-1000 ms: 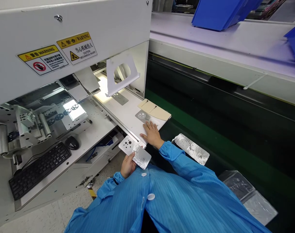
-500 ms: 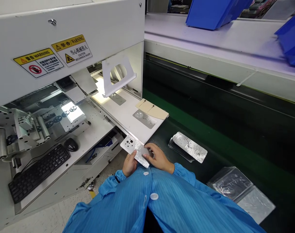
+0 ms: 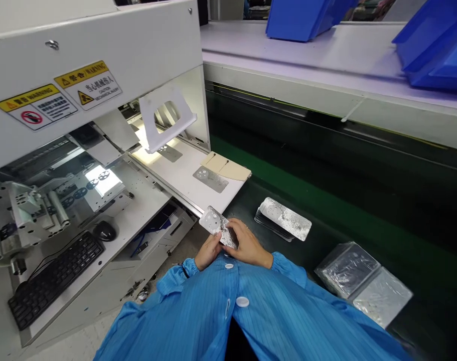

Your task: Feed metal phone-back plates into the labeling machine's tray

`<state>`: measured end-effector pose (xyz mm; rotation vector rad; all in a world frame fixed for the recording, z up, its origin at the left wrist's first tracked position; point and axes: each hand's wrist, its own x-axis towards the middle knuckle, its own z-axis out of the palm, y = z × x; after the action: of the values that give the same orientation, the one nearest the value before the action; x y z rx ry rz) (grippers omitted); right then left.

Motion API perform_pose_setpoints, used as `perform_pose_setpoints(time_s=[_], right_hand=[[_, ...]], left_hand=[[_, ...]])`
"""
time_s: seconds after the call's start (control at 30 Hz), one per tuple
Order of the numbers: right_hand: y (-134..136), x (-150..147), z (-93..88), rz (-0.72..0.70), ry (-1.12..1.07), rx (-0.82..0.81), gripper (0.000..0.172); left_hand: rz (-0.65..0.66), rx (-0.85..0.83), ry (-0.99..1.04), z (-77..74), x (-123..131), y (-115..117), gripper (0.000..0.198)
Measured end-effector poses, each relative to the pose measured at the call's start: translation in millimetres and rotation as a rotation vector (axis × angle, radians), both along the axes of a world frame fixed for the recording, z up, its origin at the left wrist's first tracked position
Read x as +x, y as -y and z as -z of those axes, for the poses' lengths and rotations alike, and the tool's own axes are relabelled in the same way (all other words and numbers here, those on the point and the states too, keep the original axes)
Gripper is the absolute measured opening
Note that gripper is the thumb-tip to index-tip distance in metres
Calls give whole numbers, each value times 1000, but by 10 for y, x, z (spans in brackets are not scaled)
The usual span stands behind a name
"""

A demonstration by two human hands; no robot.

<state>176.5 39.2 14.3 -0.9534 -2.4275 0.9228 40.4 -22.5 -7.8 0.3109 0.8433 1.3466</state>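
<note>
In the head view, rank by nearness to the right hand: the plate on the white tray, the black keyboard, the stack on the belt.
From the right hand:
1. Stack, just right, on the belt.
2. Plate, ahead on the white tray.
3. Keyboard, far left.

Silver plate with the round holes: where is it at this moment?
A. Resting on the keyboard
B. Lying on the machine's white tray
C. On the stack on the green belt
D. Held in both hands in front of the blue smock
D. The silver plate is gripped between the left hand and the right hand, off the white tray, where a different plate lies.
</note>
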Motion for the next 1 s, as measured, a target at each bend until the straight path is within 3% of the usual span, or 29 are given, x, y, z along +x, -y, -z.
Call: perform_pose_setpoints(time_s=[0.13,0.3,0.43,0.67,1.0], right_hand=[[-211,299,60,169,83,77,53],[-662,1153,198,515,327,133,52],[-833,1560,326,526,512,62,53],[-922,1567,440,434,513,80,47],[-1004,1596,454,520,457,41,51]], left_hand=[[75,-20,-105,-13,-9,37,56],[175,-38,-179,-45,28,45,58],[217,-44,-200,-63,80,36,61],[264,-44,-220,-43,117,-10,63],[286,-52,-251,-81,157,-37,63]])
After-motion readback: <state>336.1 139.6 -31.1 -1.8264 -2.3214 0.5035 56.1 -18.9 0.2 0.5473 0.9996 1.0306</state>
